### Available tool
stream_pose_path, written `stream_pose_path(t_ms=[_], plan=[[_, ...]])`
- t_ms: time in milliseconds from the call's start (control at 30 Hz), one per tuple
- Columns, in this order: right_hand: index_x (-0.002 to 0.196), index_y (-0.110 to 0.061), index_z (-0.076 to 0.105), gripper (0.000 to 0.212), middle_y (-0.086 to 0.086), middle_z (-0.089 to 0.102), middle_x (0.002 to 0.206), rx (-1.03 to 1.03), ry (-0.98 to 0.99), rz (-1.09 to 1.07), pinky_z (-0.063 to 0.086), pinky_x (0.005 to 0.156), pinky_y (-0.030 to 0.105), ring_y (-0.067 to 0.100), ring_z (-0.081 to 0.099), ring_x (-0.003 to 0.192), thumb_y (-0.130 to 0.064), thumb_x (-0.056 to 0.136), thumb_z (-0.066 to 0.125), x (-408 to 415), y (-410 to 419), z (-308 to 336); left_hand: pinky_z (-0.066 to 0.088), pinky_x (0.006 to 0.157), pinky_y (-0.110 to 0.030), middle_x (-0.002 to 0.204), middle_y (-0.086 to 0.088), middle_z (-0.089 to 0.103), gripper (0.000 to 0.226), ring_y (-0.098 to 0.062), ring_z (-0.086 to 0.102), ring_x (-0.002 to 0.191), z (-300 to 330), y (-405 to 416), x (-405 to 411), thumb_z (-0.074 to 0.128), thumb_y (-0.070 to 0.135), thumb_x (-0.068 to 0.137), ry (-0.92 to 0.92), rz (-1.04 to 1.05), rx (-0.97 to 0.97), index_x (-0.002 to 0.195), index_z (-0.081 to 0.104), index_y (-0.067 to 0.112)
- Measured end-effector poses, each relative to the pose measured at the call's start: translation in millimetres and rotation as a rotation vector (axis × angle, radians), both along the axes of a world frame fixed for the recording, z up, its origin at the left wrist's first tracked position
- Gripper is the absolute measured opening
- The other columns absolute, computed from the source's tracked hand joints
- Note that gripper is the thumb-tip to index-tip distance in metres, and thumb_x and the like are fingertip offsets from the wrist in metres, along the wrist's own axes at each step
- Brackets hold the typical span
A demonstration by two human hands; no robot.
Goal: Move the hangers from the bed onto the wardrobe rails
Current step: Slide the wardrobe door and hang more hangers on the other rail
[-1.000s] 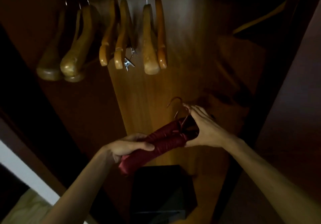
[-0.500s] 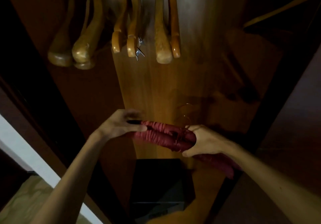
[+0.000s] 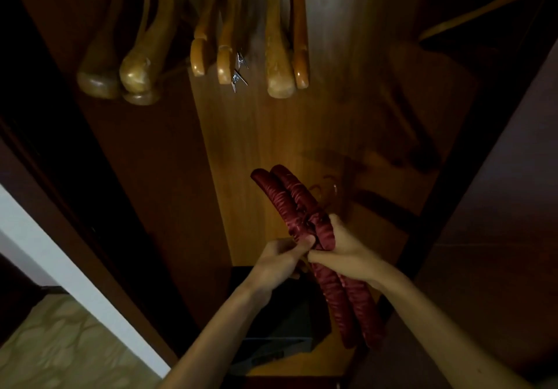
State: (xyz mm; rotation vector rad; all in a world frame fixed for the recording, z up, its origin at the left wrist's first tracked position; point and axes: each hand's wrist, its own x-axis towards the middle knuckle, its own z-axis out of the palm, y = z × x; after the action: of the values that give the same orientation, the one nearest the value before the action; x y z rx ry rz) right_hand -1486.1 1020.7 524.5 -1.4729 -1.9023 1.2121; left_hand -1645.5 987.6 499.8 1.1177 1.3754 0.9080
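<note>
Both hands' grips, left hand (image 3: 279,260) and right hand (image 3: 342,252), pinch red padded hangers (image 3: 290,198) mid-length.

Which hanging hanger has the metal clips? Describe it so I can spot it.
Look inside the wardrobe at the row of wooden hangers along the top. The clip hanger is fourth from the left, in the middle pair. Only it has silver clips by its lower end.

Left hand (image 3: 280,260): bare, no rings or glove
Right hand (image 3: 347,252): bare
Forearms: bare, no sleeves, watch or bands visible
</note>
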Motion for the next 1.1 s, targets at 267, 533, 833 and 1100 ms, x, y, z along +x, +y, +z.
stream_pose_path(t_ms=[267, 533, 833, 1100], plan=[[0.142, -0.051, 0.041, 0.067, -0.013, 0.064, 0.125, -0.114, 0.294, -0.005, 0.056, 0.089, 0.03, 0.007, 0.067, 0.107, -0.017, 0.09, 0.068, 38, -14, 33, 0.045, 0.075, -0.028, 0.079, 0.008, 0.066, 0.034, -0.008, 0.059, 0.07, 30, 6, 15, 0.068, 0.052, 0.087, -0.149, -0.107, -0.014, 0.1, 0.069, 0.02], [0.076, -0.016, 0.063, 0.007, 0.0, 0.058, 0.062, -0.007, 0.419, -0.247, 0.04, 0.06, 0.03, 0.014, 0.055, 0.055, -0.016, 0.082, 0.066, 64, 10, 93, 0.05, 0.055, -0.02, 0.076, 0.004, 0.064, 0.023, -0.008, 0.059, 0.066, 114, 38, 36, 0.065, 0.038, 0.092, -0.183, -0.09, 0.04, 0.099, 0.065, 0.017], [0.083, -0.012, 0.071, 0.016, 0.003, 0.066, 0.064, 0.108, 0.481, -0.275, 0.046, 0.06, 0.032, 0.018, 0.06, 0.053, -0.027, 0.076, 0.068, 58, 66, 203, 0.027, 0.034, -0.017, 0.075, -0.001, 0.053, 0.025, -0.008, 0.041, 0.046, 249, 99, 43, 0.064, 0.041, 0.091, -0.054, -0.029, 0.278, 0.098, 0.058, 0.018], [0.09, -0.009, 0.071, 0.023, 0.011, 0.064, 0.079, 0.21, 0.581, -0.277, 0.046, 0.058, 0.029, 0.021, 0.059, 0.058, -0.025, 0.073, 0.067, 42, 111, 276, 0.029, 0.034, -0.018, 0.057, 0.005, 0.051, 0.023, -0.005, 0.038, 0.038, 323, 139, 53, 0.059, 0.036, 0.096, -0.014, 0.056, 0.336, 0.082, 0.059, 0.018]])
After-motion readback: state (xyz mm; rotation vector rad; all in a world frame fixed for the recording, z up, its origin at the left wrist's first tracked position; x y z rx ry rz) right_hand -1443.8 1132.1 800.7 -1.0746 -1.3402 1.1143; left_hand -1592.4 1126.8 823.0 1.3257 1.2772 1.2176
